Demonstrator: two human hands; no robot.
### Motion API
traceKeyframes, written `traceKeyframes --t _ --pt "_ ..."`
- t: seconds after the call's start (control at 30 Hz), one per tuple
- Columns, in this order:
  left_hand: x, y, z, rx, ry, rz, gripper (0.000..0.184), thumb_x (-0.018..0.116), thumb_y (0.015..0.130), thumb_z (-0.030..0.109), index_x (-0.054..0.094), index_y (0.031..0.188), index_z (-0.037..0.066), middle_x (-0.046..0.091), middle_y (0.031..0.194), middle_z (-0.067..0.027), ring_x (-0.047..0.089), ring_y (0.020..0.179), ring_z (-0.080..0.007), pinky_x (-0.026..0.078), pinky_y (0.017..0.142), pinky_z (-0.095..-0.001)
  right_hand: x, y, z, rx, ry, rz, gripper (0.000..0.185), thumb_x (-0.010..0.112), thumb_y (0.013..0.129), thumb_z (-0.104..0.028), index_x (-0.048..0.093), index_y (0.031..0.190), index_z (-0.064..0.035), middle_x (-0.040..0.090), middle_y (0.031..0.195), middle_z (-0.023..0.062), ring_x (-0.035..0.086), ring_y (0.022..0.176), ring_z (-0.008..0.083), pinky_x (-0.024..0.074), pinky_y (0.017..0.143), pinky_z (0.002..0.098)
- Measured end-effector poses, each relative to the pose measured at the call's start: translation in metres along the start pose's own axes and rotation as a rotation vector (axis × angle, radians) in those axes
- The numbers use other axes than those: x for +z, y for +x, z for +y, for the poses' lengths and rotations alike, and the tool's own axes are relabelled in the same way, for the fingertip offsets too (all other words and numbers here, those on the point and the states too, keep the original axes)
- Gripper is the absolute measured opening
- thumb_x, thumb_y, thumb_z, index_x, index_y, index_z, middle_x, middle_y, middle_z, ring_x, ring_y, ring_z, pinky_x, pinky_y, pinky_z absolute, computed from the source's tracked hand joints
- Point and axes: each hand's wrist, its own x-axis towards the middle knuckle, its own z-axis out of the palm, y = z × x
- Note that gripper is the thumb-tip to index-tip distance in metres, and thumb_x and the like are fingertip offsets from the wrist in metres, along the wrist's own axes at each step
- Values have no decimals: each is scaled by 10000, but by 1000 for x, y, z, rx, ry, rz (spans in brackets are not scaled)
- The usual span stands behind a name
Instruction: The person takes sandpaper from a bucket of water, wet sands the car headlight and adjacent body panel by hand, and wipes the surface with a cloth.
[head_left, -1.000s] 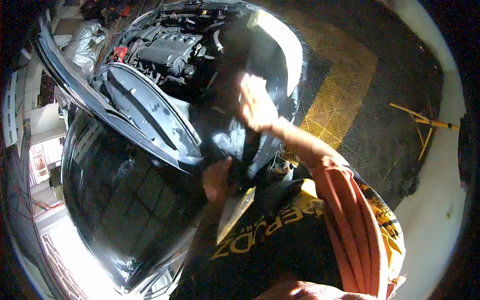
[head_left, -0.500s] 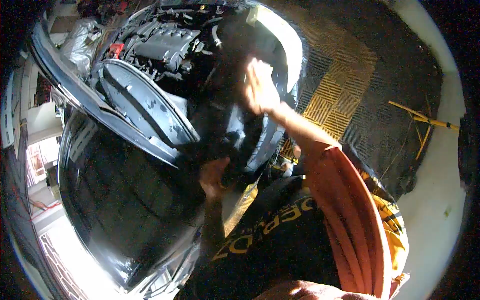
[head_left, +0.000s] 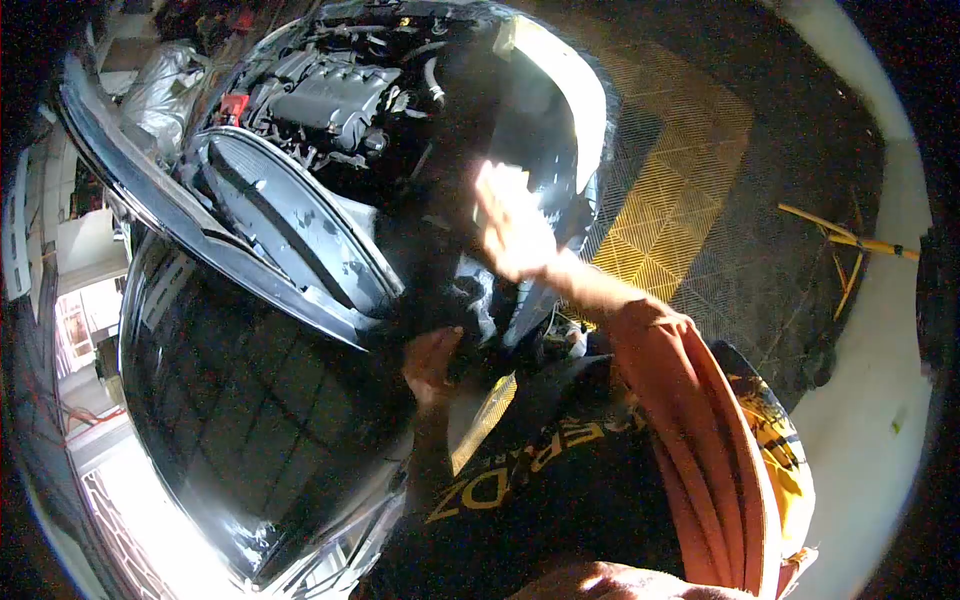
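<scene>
right hand [head_left: 514, 226]: flat, fingers together, over the dark fender [head_left: 543, 118]; left hand [head_left: 432, 364]: shadowed, cannot tell its spread.

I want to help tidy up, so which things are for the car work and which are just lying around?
Seem part of the work:
- the black car
- the right hand, over its front side; glare hides whether it holds something pale
- the left hand, lower down

Probably just about:
- the yellow frame on the floor
- the crumpled silvery sheet
</scene>
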Motion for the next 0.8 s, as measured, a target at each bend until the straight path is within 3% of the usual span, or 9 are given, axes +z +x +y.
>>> traceKeyframes --t 0.17,0.2,0.23,0.5,0.57,0.63,0.67,0.7,0.8 --pt "1 -6 7 -147 -53 26 324 593 942 351 757 1087 112 725 1034 -112 679 950 -285 518 849 -412 4 10 13 -103 -268 -42 637 433 910 -251 390 1380 177 332 1476 386 339 1368 532 261 1146 598" --pt "6 -6 1 -240 -192 66 321 557 969 324 761 1073 100 728 1028 -116 683 948 -282 519 848 -418 -1 -13 -20 113 445 226 698 469 880 -279 360 1402 170 314 1486 385 322 1383 526 233 1144 645" --pt "9 -8 -4 -240 -198 67 321 557 969 324 761 1073 100 728 1028 -116 683 948 -282 519 848 -418 -31 -36 -50 104 266 -7 767 509 837 -297 321 1425 158 312 1486 376 308 1393 517 213 1165 625" --pt "-2 7 9 41 46 37 405 652 867 434 750 1083 106 723 1051 -105 687 942 -280 535 817 -383 12 16 26 -101 -257 124 628 395 942 -260 359 1378 191 310 1468 408 289 1385 555 229 1191 532" --pt "-1 2 6 7 69 21 435 667 846 461 747 1095 113 722 1045 -103 683 946 -290 533 826 -397 -40 -27 -37 90 319 84 695 460 895 -322 376 1386 164 313 1457 411 312 1388 518 236 1180 553" --pt "1 2 5 -39 96 11 468 682 824 488 744 1106 120 721 1039 -100 679 951 -300 532 835 -412 78 -74 -42 -40 496 18 800 509 856 -241 217 1515 107 154 1587 336 152 1473 505 102 1221 561" --pt "-1 2 5 4 125 -2 465 654 852 500 744 1113 126 720 1032 -98 675 954 -297 531 835 -410 -41 -44 -43 -12 475 -22 840 528 844 -259 195 1527 98 152 1601 308 130 1494 463 69 1229 541" --pt "-3 1 6 48 154 -16 465 626 879 512 743 1120 131 720 1025 -96 672 957 -294 531 836 -409 -14 -21 -16 -16 361 153 724 462 866 -311 347 1422 137 320 1486 358 326 1385 499 248 1171 549" --pt "1 -5 7 -113 37 15 435 579 929 483 746 1117 128 721 1021 -94 671 959 -289 531 832 -404 30 24 38 -128 -185 219 678 448 899 -295 361 1399 155 329 1467 381 339 1367 510 272 1167 530"
